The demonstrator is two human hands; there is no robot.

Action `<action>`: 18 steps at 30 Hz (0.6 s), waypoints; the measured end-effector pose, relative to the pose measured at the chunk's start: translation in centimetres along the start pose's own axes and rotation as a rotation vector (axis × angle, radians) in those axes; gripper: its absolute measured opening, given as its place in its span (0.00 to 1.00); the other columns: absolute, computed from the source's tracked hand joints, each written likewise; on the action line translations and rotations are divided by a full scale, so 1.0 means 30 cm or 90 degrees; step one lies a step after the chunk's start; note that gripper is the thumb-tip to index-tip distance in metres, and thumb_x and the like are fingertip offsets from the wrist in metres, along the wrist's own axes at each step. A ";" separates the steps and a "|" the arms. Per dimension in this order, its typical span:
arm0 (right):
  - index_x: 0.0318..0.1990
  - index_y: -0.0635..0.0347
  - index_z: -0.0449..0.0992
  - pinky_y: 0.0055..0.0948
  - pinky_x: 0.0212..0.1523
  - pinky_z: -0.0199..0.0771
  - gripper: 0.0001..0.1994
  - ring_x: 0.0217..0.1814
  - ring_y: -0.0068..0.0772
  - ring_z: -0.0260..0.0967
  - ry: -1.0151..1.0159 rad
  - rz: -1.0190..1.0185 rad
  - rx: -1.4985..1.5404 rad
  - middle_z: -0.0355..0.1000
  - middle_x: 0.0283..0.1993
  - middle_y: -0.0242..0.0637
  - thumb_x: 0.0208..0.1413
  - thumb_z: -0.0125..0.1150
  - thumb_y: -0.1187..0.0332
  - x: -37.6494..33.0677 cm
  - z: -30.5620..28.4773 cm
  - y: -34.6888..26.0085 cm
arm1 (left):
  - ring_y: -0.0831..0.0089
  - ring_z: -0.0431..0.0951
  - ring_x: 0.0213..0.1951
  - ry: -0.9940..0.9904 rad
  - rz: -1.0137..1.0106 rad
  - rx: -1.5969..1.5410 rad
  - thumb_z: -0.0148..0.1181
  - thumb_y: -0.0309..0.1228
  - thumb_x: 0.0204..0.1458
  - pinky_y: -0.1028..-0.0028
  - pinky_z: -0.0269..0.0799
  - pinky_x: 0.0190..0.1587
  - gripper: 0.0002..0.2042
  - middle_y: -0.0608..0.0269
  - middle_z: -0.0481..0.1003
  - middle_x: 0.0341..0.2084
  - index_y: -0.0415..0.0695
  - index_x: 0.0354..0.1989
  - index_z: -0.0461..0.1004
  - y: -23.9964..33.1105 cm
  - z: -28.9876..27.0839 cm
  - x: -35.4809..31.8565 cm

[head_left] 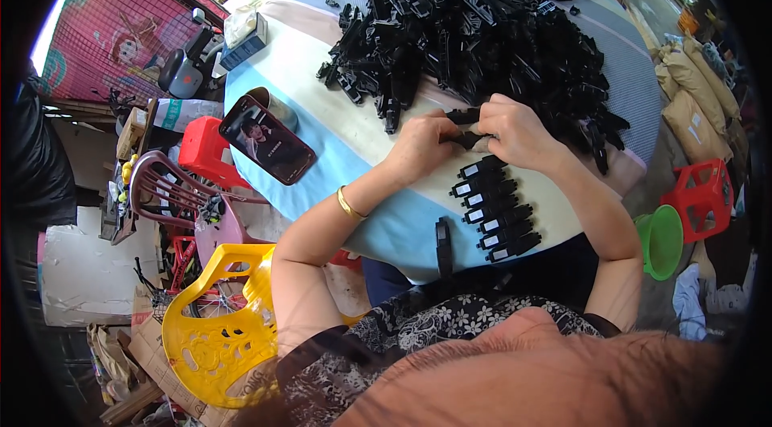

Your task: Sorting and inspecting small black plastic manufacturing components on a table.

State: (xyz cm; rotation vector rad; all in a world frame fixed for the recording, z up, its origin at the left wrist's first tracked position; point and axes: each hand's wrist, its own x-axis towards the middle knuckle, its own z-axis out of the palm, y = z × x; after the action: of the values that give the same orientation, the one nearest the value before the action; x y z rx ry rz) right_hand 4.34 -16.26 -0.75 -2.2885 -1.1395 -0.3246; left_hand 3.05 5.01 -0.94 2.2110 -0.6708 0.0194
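Both forearms reached up from the lower edge and met over the round cloth-covered table (322,81). The left hand (420,145) and right hand (515,132) were curled together, fingertips pinching a small black plastic clip (466,137) between them. It sat just below a large heap of black plastic parts (474,25) and above a neat row of finished black clips (497,214). The fingers hid most of the clip's shape.

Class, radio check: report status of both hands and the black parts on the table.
Left hand and right hand both pinching one black plastic part. Finished row lies just below. Loose pile beyond, nothing blocking.
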 end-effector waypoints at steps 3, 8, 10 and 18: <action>0.34 0.60 0.79 0.33 0.35 0.69 0.12 0.36 0.39 0.66 -0.034 0.029 -0.010 0.69 0.29 0.37 0.35 0.63 0.73 -0.018 -0.047 -0.013 | 0.57 0.75 0.30 -0.065 -0.015 -0.005 0.64 0.24 0.38 0.67 0.71 0.35 0.07 0.52 0.73 0.27 0.38 0.28 0.78 0.018 -0.029 0.027; 0.38 0.62 0.77 0.34 0.35 0.69 0.19 0.34 0.40 0.70 -0.149 0.180 0.068 0.72 0.32 0.40 0.35 0.68 0.66 -0.045 -0.258 -0.059 | 0.57 0.74 0.27 -0.178 0.027 0.042 0.65 0.29 0.41 0.68 0.70 0.33 0.08 0.53 0.74 0.25 0.37 0.27 0.77 -0.007 -0.076 0.019; 0.37 0.64 0.77 0.34 0.36 0.69 0.15 0.35 0.42 0.70 -0.197 0.244 0.001 0.73 0.33 0.42 0.36 0.63 0.74 -0.087 -0.271 -0.025 | 0.57 0.73 0.30 -0.097 -0.033 0.058 0.64 0.30 0.42 0.67 0.70 0.37 0.09 0.54 0.73 0.27 0.40 0.31 0.77 0.008 -0.042 0.033; 0.34 0.65 0.77 0.32 0.36 0.71 0.11 0.32 0.38 0.70 -0.084 0.156 0.046 0.71 0.30 0.43 0.38 0.61 0.76 -0.060 -0.201 -0.010 | 0.54 0.71 0.39 0.016 0.141 0.187 0.58 0.23 0.39 0.62 0.69 0.42 0.12 0.54 0.69 0.35 0.42 0.35 0.70 -0.021 0.015 0.041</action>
State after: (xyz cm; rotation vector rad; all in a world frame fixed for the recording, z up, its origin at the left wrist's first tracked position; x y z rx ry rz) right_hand 3.19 -20.78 3.47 -2.3804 -0.9028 -0.0391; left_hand 4.30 4.47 -1.40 2.3971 -0.9466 0.2750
